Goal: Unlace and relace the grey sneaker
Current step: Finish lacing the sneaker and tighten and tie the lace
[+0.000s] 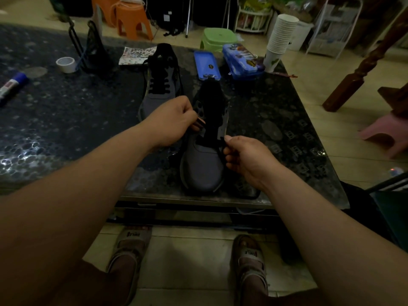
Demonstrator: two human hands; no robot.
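Right hand (247, 157) pinches the black lace (220, 149) at the grey sneaker (203, 171).
Left hand (174, 120) grips the sneaker's left eyelet edge.

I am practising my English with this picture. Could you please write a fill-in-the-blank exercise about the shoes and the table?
1. The right hand pinches the nearer sneaker's lace, which is ____.
2. The farther sneaker lies to the nearer one's ____.
3. The pencil case beside the paper cups is ____.

Missing words: black; left; blue.
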